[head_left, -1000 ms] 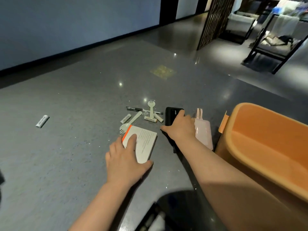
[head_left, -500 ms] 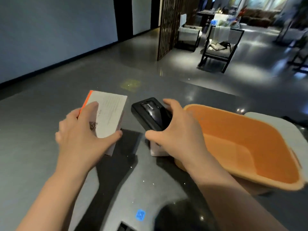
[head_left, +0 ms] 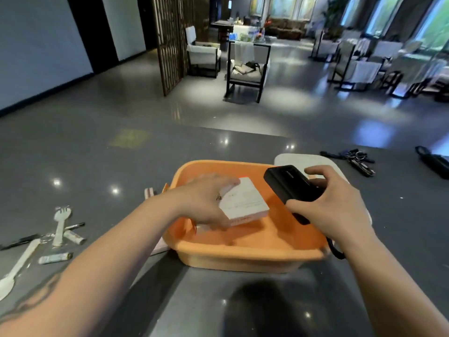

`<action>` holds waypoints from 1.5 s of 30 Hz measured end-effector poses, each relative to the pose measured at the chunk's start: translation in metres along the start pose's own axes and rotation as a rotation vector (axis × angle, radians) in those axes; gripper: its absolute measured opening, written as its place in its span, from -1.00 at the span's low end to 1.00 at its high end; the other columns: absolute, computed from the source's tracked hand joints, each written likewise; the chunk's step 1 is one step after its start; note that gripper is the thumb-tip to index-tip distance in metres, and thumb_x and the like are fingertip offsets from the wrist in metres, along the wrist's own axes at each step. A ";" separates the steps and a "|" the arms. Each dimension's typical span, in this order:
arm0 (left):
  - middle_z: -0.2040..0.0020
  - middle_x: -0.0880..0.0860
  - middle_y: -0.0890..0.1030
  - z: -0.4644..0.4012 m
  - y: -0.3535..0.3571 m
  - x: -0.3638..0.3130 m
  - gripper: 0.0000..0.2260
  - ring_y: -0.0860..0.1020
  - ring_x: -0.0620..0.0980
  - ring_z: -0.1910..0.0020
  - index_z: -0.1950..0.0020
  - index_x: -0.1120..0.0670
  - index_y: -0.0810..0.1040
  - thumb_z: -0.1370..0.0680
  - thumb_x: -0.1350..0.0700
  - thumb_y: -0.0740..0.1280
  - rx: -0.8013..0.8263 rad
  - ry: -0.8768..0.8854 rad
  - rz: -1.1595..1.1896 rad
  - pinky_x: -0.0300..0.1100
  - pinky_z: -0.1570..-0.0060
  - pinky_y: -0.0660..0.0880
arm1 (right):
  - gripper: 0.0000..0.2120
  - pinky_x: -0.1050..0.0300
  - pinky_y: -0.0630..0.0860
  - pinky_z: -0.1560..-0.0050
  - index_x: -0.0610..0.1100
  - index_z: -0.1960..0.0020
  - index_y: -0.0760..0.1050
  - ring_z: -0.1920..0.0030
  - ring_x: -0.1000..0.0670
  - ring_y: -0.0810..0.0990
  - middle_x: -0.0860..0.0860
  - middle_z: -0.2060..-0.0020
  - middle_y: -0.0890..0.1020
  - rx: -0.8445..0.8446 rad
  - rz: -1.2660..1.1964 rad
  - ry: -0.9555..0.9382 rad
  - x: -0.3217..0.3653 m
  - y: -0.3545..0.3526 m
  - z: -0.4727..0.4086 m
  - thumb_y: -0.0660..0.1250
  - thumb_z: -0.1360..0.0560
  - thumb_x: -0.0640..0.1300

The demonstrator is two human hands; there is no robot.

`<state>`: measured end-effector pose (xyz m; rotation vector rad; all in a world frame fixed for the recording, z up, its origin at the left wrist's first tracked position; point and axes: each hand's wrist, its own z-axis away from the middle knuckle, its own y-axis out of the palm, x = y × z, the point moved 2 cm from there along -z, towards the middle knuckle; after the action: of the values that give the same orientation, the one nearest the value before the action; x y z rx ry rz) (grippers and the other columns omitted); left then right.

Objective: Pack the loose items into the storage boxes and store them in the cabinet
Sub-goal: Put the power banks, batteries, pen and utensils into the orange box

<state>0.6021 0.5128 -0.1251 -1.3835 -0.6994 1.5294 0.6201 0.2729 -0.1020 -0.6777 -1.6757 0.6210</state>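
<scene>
An orange storage box (head_left: 243,260) stands on the grey floor in front of me. My left hand (head_left: 206,203) grips a white notebook with an orange edge (head_left: 245,203) and holds it low inside the box. Over the box's right side, my right hand (head_left: 332,203) holds a black power bank (head_left: 289,184), its cord hanging down past the rim. A white lid (head_left: 301,159) lies behind the box. Part of a pink item (head_left: 148,192) shows at the box's left.
Loose on the floor at left lie white forks (head_left: 60,224), a white spoon (head_left: 14,271), small batteries (head_left: 54,259) and black pens (head_left: 19,240). Keys (head_left: 357,159) and a black object (head_left: 435,161) lie at the right. Chairs and tables stand farther back.
Both hands lifted the notebook and the power bank off the floor and carried them right to the orange box. The notebook is now down inside it.
</scene>
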 end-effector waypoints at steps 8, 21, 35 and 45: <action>-0.46 -0.01 0.17 -0.053 0.023 0.020 -0.12 0.17 0.12 -0.40 -0.49 -0.16 0.07 -0.30 -0.02 0.51 0.337 -0.011 -0.375 0.06 -0.35 0.23 | -0.35 0.36 0.32 0.31 0.28 -0.12 0.33 0.16 0.34 0.45 0.36 0.21 0.47 0.125 -0.023 -0.100 -0.008 0.022 -0.017 0.46 -0.06 0.14; -0.28 -0.13 0.46 -0.006 -0.010 0.039 -0.63 0.40 -0.06 -0.29 -0.30 -0.10 0.44 -0.49 0.03 0.33 -0.129 -0.004 -0.388 -0.04 -0.36 0.24 | -0.32 0.13 0.58 0.09 0.17 -0.18 0.38 0.00 0.09 0.52 0.14 0.02 0.58 0.414 0.187 -0.311 0.008 0.079 -0.054 0.51 -0.09 0.13; -0.14 -0.16 0.55 0.058 0.014 0.092 -0.81 0.48 -0.18 -0.12 -0.15 -0.06 0.54 -0.57 0.08 0.25 -0.794 -0.170 0.224 -0.24 -0.06 0.37 | -0.15 0.15 0.37 -0.24 0.04 -0.38 0.30 -0.25 0.05 0.44 0.11 -0.26 0.49 0.784 0.214 -0.531 0.023 0.152 -0.058 0.58 -0.16 -0.05; -0.52 0.03 0.10 0.071 0.089 0.112 -0.30 0.08 0.04 -0.45 -0.47 -0.02 0.21 -0.39 -0.11 0.38 -0.535 -0.516 0.309 -0.12 -0.36 0.13 | -0.66 0.42 0.37 0.00 0.20 -0.01 0.54 -0.01 0.34 0.50 0.31 0.09 0.59 0.290 -0.242 -0.437 0.091 0.076 -0.008 0.49 -0.32 -0.12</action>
<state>0.5182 0.5887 -0.2379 -1.5388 -1.3351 2.0799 0.6206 0.3915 -0.0930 -0.1278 -1.9766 0.8577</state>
